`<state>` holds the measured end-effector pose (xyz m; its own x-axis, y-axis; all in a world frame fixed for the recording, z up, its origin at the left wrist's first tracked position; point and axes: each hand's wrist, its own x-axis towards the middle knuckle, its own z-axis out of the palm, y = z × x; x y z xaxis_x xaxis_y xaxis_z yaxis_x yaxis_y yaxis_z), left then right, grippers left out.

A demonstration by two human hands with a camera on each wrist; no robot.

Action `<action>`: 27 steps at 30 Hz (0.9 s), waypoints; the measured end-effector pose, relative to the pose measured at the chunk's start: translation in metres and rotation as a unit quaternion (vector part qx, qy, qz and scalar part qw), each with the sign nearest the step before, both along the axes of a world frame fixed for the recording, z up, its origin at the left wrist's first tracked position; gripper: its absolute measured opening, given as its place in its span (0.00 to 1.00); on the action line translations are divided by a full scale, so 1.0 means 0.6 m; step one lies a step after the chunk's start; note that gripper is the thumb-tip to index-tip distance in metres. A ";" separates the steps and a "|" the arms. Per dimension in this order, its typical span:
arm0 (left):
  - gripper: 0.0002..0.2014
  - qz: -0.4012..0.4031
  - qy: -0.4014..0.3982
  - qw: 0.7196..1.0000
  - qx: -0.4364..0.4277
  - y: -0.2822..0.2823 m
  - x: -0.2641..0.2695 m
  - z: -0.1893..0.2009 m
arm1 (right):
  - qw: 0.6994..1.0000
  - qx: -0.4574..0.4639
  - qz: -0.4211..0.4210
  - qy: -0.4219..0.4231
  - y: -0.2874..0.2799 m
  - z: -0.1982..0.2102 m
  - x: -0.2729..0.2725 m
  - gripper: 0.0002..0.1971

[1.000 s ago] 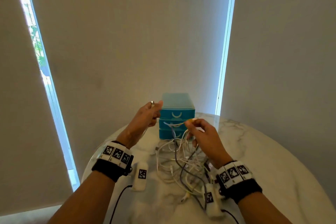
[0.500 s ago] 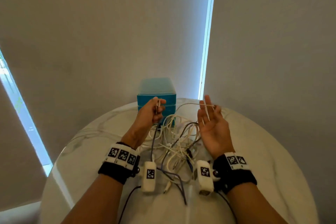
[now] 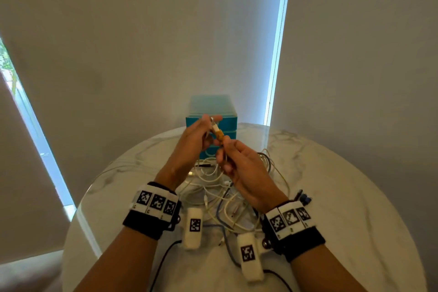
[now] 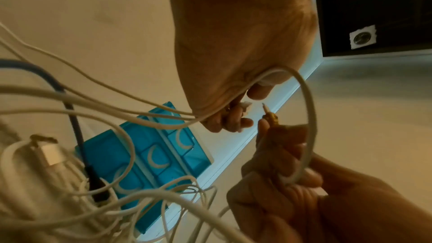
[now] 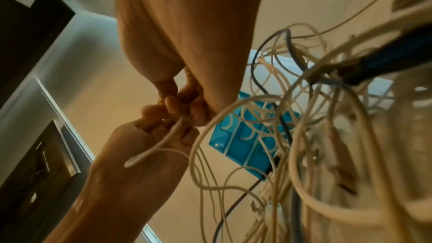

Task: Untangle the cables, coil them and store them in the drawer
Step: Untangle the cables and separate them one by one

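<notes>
white cable (image 4: 306, 117) pinched by left hand (image 3: 192, 147) and right hand (image 3: 246, 170) (yellow plug (image 3: 220, 135) between) | tangled cables (image 3: 220, 197) lower centre, on table (image 3: 355, 197) | drawer unit (image 3: 211, 114) shut, centre

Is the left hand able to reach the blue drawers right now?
Probably yes, but it is busy. The left hand hovers just in front of the blue drawer unit with nothing between, yet its fingers pinch a white cable, which it would have to drop first.

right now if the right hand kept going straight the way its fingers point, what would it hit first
Most likely the left hand: the right hand points up and forward with its yellow-tipped plug almost at the left fingers. The blue drawer unit stands behind; depth is unclear.
</notes>
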<state>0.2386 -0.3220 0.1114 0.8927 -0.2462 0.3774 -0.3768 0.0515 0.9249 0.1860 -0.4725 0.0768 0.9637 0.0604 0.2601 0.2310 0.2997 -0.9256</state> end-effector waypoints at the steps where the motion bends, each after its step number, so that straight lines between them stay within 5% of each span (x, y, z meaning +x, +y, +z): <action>1: 0.26 -0.020 0.023 1.000 -0.006 -0.004 0.000 -0.002 | 1.000 0.001 -0.020 0.004 0.002 -0.005 0.001 0.19; 3: 0.29 -0.047 0.045 0.998 0.006 -0.006 -0.003 -0.003 | 0.999 0.015 -0.046 0.013 0.002 -0.016 0.002 0.19; 8: 0.19 -0.034 -0.019 0.998 0.051 -0.003 0.000 -0.016 | 0.998 -0.008 -0.066 0.022 0.005 -0.024 -0.001 0.18; 17: 0.13 0.070 -0.014 0.962 -0.264 0.031 0.036 -0.014 | 0.990 -0.090 0.109 0.016 0.013 -0.010 -0.038 0.10; 21: 0.14 0.119 -0.041 0.969 -0.213 0.009 0.022 -0.023 | 0.995 -0.091 0.039 0.016 0.029 -0.010 -0.039 0.19; 27: 0.17 0.125 -0.074 0.976 -0.159 -0.009 0.015 -0.028 | 0.995 -0.076 -0.051 -0.025 0.017 -0.011 -0.029 0.15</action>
<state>0.2478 -0.3272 0.0946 0.8399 0.1234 0.5285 -0.5425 0.2172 0.8115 0.1688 -0.4622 0.0699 0.9526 0.0048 0.3041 0.3009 0.1289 -0.9449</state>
